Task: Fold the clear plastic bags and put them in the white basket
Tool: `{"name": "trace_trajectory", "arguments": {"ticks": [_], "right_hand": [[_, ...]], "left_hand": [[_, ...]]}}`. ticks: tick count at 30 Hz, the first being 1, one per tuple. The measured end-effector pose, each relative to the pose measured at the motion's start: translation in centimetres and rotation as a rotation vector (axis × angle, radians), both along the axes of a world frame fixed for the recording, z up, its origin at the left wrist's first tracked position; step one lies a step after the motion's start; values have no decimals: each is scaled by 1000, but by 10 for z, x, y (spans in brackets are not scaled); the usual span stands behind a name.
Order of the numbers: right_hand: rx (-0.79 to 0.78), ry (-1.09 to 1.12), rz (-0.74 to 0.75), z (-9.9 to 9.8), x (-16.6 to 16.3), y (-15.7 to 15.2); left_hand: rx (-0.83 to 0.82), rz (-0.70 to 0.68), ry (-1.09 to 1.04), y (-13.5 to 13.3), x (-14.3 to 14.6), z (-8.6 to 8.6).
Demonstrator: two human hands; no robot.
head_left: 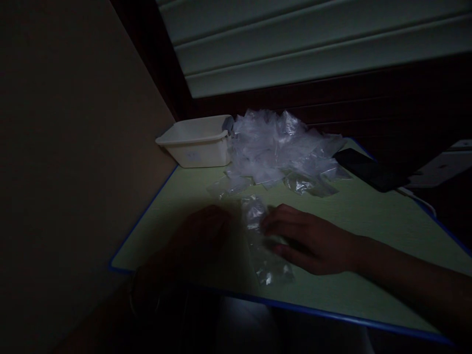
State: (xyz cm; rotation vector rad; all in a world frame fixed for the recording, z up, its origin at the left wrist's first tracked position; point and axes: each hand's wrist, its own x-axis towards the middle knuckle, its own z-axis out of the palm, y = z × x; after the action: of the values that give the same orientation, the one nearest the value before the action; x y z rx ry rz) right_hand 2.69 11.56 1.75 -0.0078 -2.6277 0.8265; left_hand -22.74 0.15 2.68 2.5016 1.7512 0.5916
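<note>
One clear bag up front, a whole heap sitting behind it

So a clear plastic bag (254,246) is lying flat on the green worktop (376,221), right between the two hands. It could be two overlapping; too dim for me to tell. The right hand (308,238) is resting along its right side, fingers loosely bent and the thumb standing apart from them. They're looking more like they're touching or hovering over the edge than gripping anything. The left hand (208,226) is sitting on the other side in deep shadow, so I can't tell how open those fingers are or if they're holding anything.

Progress-wise, I'm guessing it's early days: just this front piece is getting attention, while a big loose pile of bags (273,147) is spreading across the back, apparently not dealt with. Nothing's showing as clearly finished. The white bin (201,152) is standing just left of the pile, but its front wall is hiding the bottom, so I'm not counting anything in there. A dark phone-like slab (368,169) is lying off to the right.
</note>
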Motion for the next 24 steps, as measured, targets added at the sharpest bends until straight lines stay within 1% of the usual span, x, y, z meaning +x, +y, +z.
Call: {"name": "trace_trajectory", "arguments": {"ticks": [2,4,6,9,12,15,19,22,24], "right_hand": [[14,-3,11,0,0,0],[27,-21,20,1,0,0],[40,-40,27,2,0,0],[44,-53,41,3,1,0],[29,-29,23,1,1,1],[30,17,-91,-2,2,5],[31,36,-325,-4,3,10],[-42,-15,-508,-4,3,13],[-103,-55,-578,-2,3,14]], "left_hand": [[53,62,-5,-2,-1,-1],[66,71,-2,-2,2,-3],[59,9,0,-1,10,-5],[69,-123,10,-2,26,-11],[61,-168,59,-9,39,-16],[47,-180,81,-18,46,-20],[-2,-176,72,-24,50,-18],[-31,-191,59,-23,54,-14],[-45,-203,56,-21,57,-12]]}}
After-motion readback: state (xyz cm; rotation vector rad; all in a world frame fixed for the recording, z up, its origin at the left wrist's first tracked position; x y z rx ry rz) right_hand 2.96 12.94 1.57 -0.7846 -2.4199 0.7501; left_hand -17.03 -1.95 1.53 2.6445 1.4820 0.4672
